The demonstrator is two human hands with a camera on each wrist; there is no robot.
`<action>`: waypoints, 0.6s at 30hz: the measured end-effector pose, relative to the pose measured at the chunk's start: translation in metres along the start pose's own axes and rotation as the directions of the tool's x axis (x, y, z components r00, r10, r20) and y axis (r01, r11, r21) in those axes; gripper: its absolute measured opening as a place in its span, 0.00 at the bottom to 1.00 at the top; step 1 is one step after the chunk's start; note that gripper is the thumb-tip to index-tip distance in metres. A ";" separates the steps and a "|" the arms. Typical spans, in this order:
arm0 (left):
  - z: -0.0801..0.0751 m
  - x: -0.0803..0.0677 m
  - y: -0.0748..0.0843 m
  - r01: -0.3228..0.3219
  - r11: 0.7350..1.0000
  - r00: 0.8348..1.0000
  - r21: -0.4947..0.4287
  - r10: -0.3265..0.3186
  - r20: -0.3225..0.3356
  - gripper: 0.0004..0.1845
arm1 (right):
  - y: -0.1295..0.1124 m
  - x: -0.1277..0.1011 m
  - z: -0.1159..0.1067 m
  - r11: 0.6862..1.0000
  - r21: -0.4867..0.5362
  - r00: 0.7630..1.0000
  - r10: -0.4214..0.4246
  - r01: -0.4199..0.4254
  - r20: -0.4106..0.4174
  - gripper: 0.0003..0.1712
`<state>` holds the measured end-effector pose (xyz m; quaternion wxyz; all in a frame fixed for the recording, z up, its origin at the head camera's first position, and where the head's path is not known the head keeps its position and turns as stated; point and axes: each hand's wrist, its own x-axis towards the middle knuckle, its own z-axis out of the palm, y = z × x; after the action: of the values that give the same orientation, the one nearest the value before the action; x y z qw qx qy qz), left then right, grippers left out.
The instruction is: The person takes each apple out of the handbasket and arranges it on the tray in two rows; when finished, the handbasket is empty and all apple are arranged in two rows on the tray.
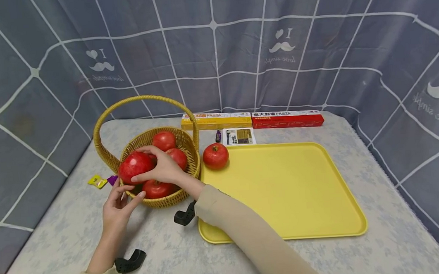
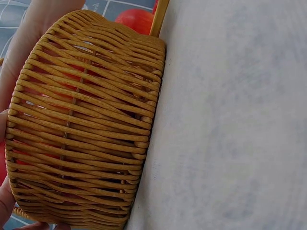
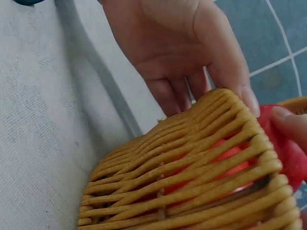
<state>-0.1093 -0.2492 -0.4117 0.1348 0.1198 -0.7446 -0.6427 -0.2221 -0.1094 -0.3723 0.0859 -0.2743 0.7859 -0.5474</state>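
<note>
A wicker basket [image 1: 163,202] with a tall arched handle stands at the left, holding several red pomegranates [image 1: 164,140]. My right hand [image 1: 163,167] reaches over the basket and grips a large pomegranate [image 1: 134,167] at its left side, thumb and fingers spread round it. At the near left of the basket, my left hand [image 1: 116,206] holds the rim; the right wrist view shows the left hand's thumb on the rim [image 3: 230,103] and its fingers along the outer wall. Another pomegranate [image 1: 215,156] sits at the far left corner of the yellow tray [image 1: 282,191].
Yellow [image 1: 216,121] and red [image 1: 287,119] pasta boxes lie along the back. Before them are a white printed packet [image 1: 239,136] and a small dark purple item [image 1: 218,136]. Yellow [image 1: 97,181] and purple [image 1: 112,180] wrapped pieces lie left of the basket. A checked curtain surrounds the table.
</note>
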 end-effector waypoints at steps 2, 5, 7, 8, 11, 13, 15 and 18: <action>0.000 0.000 0.000 0.006 1.000 1.000 0.009 -0.006 0.000 0.19 | -0.002 -0.003 -0.004 0.999 0.038 0.999 -0.014 0.015 -0.030 0.42; 0.000 0.000 0.000 0.013 1.000 1.000 0.020 -0.013 0.004 0.20 | -0.010 -0.011 -0.020 0.993 0.093 0.996 -0.066 0.071 -0.052 0.45; 0.000 0.000 0.000 0.014 1.000 1.000 0.009 -0.014 0.007 0.20 | -0.017 -0.018 -0.037 0.983 0.137 0.992 -0.116 0.122 -0.049 0.47; 0.000 -0.001 0.000 0.015 1.000 1.000 0.004 -0.015 0.010 0.20 | -0.021 -0.023 -0.047 0.978 0.148 0.989 -0.143 0.148 -0.046 0.47; 0.000 0.000 0.000 0.014 1.000 1.000 -0.012 -0.013 0.015 0.21 | -0.027 -0.038 -0.082 0.949 0.225 0.975 -0.217 0.221 -0.043 0.49; 0.000 -0.001 0.001 0.017 1.000 1.000 -0.021 -0.017 0.015 0.21 | -0.028 -0.049 -0.107 0.923 0.269 0.961 -0.269 0.274 -0.055 0.50; 0.000 -0.001 0.001 0.022 0.999 1.000 -0.029 -0.021 0.014 0.21 | -0.025 -0.059 -0.131 0.899 0.294 0.946 -0.315 0.323 -0.075 0.50; -0.001 -0.002 0.002 0.031 0.999 0.999 -0.037 -0.030 0.017 0.21 | -0.014 -0.075 -0.166 0.891 0.256 0.927 -0.357 0.374 -0.111 0.50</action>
<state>-0.1074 -0.2493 -0.4099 0.1212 0.1234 -0.7316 -0.6594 -0.2270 0.0616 -0.3075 -0.0059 -0.3858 0.6396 -0.6649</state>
